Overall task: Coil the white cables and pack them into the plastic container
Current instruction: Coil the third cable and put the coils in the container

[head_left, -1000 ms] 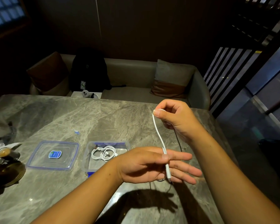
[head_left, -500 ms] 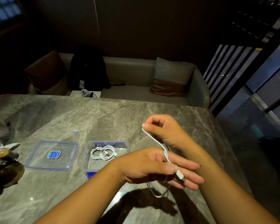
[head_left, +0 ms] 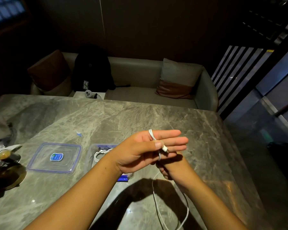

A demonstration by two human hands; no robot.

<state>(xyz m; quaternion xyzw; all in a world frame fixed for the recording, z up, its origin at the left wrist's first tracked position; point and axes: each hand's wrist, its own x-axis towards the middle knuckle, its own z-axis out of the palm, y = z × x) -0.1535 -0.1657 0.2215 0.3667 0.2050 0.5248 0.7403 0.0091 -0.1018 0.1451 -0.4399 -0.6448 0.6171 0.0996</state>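
My left hand (head_left: 145,148) is held flat above the table with its fingers straight, its thumb pressing the plug end of a white cable (head_left: 170,211) against them. The cable wraps over the top of the fingers and hangs down in a long loop toward the table's near edge. My right hand (head_left: 169,170) is under the left, mostly hidden, its fingers curled round the cable. The clear plastic container (head_left: 91,156) stands behind my left wrist, with a coiled white cable (head_left: 99,154) inside.
The container's lid (head_left: 54,157) with a blue label lies flat to its left. A small cup (head_left: 3,154) on a dark saucer stands at the table's left edge. A sofa (head_left: 140,75) with cushions and a black bag (head_left: 91,70) is beyond the table.
My right hand dropped from above the left hand to beneath it, carrying the cable over the left fingers. My left hand rose and a long loop now hangs below.
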